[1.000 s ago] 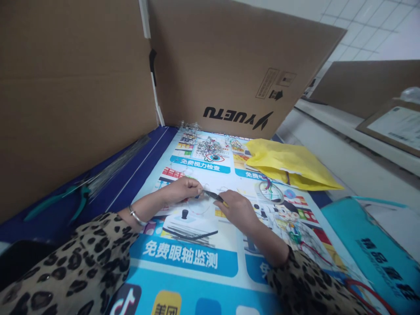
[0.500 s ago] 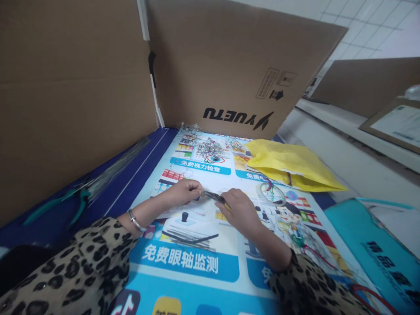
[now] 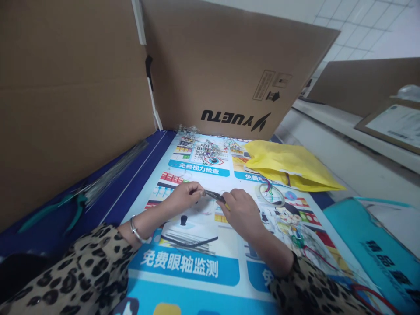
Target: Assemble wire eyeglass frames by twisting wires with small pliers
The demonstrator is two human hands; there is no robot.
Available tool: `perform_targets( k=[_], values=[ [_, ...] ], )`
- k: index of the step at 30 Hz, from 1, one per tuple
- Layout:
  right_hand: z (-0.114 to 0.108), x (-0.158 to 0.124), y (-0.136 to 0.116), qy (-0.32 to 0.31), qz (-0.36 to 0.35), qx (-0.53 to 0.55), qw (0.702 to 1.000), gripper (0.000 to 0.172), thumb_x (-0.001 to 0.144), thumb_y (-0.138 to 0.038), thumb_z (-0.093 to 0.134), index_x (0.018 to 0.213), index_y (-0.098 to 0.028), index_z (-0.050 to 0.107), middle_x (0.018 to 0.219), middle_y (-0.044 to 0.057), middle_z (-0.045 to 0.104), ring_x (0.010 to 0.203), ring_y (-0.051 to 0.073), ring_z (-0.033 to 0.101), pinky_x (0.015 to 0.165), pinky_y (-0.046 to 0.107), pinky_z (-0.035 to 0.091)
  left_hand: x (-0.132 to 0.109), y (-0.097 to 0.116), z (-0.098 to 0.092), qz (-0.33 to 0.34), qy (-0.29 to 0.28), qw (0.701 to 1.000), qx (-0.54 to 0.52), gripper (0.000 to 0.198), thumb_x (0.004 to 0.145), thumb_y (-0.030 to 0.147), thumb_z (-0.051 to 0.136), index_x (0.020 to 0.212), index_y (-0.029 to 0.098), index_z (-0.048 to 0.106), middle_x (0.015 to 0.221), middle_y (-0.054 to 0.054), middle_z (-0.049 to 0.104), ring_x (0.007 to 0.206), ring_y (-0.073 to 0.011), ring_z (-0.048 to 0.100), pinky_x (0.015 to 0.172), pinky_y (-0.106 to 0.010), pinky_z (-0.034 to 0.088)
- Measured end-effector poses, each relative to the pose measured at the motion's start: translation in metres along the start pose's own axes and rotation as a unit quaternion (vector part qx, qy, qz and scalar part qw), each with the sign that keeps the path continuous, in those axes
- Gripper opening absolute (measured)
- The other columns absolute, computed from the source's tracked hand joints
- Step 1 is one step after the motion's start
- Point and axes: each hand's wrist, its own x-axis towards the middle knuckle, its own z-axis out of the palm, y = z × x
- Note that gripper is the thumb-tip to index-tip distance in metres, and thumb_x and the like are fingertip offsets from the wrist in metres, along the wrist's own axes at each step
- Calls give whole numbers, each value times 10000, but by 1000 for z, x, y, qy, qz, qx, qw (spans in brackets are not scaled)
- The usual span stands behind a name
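Note:
My right hand (image 3: 243, 211) is closed round small pliers (image 3: 213, 195) with yellow handles, whose dark jaws point left. My left hand (image 3: 186, 195) pinches a thin wire loop at the jaw tips; the wire is too fine to see clearly. Both hands hover just above a printed poster (image 3: 197, 262) that covers the table. A silver bangle (image 3: 134, 227) sits on my left wrist, and both sleeves are leopard print.
Cardboard walls (image 3: 72, 96) stand at the left and back. Teal-handled pliers (image 3: 49, 210) and a bundle of straight wires (image 3: 111, 170) lie at left. A heap of bent wire pieces (image 3: 210, 151) lies at the far end, a yellow bag (image 3: 288, 164), wire coil (image 3: 271, 192) and teal bag (image 3: 377, 253) at right.
Both hands stay together at the pliers' tips with only slight shifts. The camera has tilted a little, moving the scene slightly.

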Motion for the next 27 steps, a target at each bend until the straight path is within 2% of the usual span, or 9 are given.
perform_targets(
  k=[8,20,24,27],
  values=[
    [-3,1,0,4,-6,-25,1000,175,861,-337,471,811,-191,553,753,55,527,745,194,440,653,302,275,-3,3,5,24,56,998,34,117,712,193,445,608,156,484,530,55,414,498,-75,342,498,-188,276],
    [2,3,0,-13,-4,-4,1000,181,870,-321,458,828,-184,570,773,59,560,758,196,475,654,292,306,1,-8,11,56,102,992,42,107,695,158,440,595,157,478,560,47,429,544,-80,380,528,-189,298],
    [4,4,-2,-38,22,35,998,204,872,-336,452,837,-185,585,788,58,585,782,193,516,666,277,337,0,-4,12,37,105,994,21,108,694,183,461,591,159,481,532,52,426,508,-77,371,503,-188,294],
    [5,6,-2,-81,63,114,988,202,861,-349,473,876,-191,598,813,51,616,794,177,555,668,253,364,0,-1,10,11,95,995,-16,100,704,215,471,629,161,508,503,59,413,458,-72,360,466,-188,288]
  ],
)
